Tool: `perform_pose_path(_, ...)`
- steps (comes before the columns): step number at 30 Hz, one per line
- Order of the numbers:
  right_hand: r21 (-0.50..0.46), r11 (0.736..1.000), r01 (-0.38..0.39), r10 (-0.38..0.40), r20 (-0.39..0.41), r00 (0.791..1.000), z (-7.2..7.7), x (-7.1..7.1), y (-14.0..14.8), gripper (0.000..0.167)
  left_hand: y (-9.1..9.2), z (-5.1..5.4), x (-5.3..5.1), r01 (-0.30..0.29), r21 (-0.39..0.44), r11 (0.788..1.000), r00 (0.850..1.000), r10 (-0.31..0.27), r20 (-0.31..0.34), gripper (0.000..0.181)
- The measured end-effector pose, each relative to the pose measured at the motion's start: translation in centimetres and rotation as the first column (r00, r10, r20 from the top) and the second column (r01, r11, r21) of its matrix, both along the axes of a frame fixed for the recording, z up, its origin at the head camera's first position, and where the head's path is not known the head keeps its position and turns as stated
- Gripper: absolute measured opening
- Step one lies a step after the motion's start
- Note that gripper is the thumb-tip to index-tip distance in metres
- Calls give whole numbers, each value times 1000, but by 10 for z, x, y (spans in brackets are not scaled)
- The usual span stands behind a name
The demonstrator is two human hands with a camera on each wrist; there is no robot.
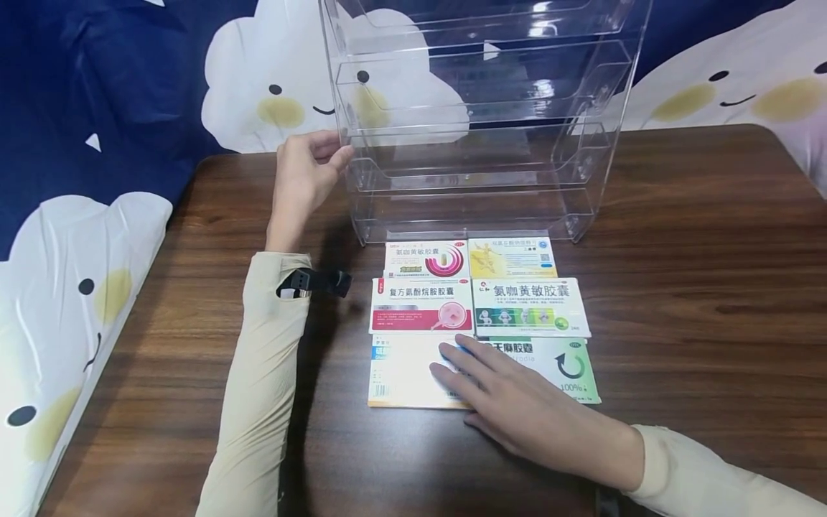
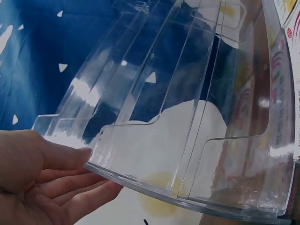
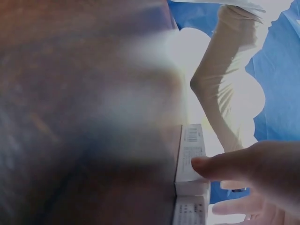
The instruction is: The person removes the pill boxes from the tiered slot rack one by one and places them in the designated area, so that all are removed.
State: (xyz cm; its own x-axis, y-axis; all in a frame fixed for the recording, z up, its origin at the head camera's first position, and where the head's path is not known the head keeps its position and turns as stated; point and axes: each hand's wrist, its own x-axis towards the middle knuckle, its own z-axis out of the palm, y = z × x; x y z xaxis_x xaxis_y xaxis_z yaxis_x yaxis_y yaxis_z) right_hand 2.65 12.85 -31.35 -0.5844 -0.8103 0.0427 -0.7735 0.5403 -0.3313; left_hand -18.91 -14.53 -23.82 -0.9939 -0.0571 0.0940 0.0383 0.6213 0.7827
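Note:
My left hand [image 1: 304, 176] grips the left side edge of a clear plastic tiered rack [image 1: 465, 181]. In the left wrist view its thumb [image 2: 70, 157] lies on one side of the rack's edge, the fingers behind. Several medicine boxes lie in two columns before the rack. My right hand [image 1: 530, 406] rests with extended fingers across the nearest two, a white box [image 1: 403, 373] and a green-and-white box [image 1: 571, 366]. In the right wrist view the thumb [image 3: 220, 165] touches the white box's near side [image 3: 191, 161].
Behind those two lie a pink-and-white box [image 1: 413, 305] and a white box with a green band [image 1: 530, 309]. Two more boxes, one with a magenta ring [image 1: 426, 258] and one yellow-and-white [image 1: 513, 257], lie against the rack's foot. A cloud-printed blue cloth [image 1: 142, 79] hangs behind the brown table [image 1: 698, 287].

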Motion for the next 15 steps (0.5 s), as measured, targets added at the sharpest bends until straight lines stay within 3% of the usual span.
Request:
perform_pose_path(4,-4,1000,6,-6,-73,997,-3,0,-2,51,0,0,0,-2,-27,1000,1000,2,0,33)
perform_pose_path(8,26,999,27,-25,-90,996,-5,0,-4,48,0,0,0,-7,-25,1000,1000,7,12,34)
perform_pose_path(15,-3,1000,16,-17,-108,994,-5,-2,-1,51,-1,-3,2,7,44,999,1000,-7,11,37)
